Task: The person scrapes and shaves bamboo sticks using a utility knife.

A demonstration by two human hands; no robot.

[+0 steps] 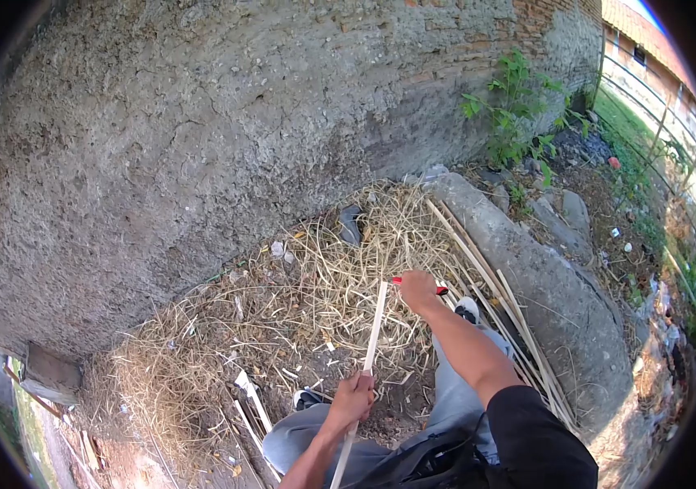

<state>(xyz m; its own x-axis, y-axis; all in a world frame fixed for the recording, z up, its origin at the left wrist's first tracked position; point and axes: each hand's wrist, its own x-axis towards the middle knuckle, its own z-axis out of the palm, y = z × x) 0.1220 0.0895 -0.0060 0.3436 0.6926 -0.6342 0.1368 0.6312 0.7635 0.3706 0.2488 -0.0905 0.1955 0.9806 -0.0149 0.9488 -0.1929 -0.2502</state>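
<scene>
My left hand (352, 401) is closed around a long pale bamboo strip (375, 330), which slants up and away from my lap. My right hand (419, 292) grips a red-handled tool (442, 290), with red showing on both sides of the fist and a dark part at its right end. Its blade, if it has one, I cannot make out. The tool's left end lies close to the top of the strip; whether they touch is unclear. Below both hands are my knees in grey-blue jeans (455, 399).
Curly shavings (160, 391) cover the ground. More long strips (519, 326) lie right of my legs, and several (254, 403) lie to the left. A rough wall (201, 138) rises ahead. A large stone slab (552, 301) borders the right side, with a green plant (515, 106) beyond.
</scene>
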